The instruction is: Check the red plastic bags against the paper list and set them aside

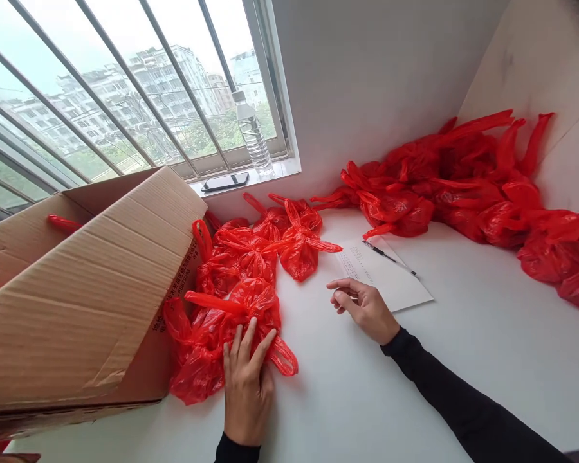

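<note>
Fingers spread, my left hand rests against a knotted red plastic bag at the front of a cluster beside the carton. More tied red bags lie behind it, and another red bag sits at the cluster's right edge. My right hand hovers over the white table, its fingers loosely curled and apart, with nothing seen in them. Close to it lies a sheet of paper with rows of writing, and a black pen lies across it. What the bags contain is hidden.
An open cardboard box stands on the left with red plastic inside. A long heap of red bags lines the wall at the back right. On the window sill are a phone and a clear water bottle. The white table extends in front.
</note>
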A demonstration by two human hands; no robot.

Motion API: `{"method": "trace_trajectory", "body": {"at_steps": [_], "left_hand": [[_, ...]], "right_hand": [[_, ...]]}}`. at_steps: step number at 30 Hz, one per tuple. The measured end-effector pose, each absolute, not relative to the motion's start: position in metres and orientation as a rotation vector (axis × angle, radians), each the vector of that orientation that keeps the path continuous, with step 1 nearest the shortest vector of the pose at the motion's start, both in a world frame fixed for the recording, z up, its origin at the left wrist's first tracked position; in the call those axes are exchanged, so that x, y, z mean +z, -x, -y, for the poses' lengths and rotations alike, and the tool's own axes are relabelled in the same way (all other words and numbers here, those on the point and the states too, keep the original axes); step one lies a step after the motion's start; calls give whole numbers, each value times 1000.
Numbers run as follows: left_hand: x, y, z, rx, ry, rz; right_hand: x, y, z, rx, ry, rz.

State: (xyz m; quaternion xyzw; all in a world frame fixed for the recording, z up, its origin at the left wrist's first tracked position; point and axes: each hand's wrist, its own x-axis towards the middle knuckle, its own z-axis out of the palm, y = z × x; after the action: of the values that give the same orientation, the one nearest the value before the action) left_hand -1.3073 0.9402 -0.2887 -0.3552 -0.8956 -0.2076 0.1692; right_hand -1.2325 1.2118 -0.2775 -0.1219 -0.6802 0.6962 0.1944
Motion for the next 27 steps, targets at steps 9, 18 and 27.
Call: {"method": "trace_trajectory", "body": {"at_steps": [9,18,27], "left_hand": [[-260,1272,-1004,-949,1208,2278],[-274,1299,-1090,-1897,1320,2342],[-266,1290,-1087,-2393,852,2382]], "right_hand": [[-277,1241,-1236,1705,568,1706],[-278,1188,-1316,1235,803,1341],[-288,1066,-1376,565,1197,1257]]}}
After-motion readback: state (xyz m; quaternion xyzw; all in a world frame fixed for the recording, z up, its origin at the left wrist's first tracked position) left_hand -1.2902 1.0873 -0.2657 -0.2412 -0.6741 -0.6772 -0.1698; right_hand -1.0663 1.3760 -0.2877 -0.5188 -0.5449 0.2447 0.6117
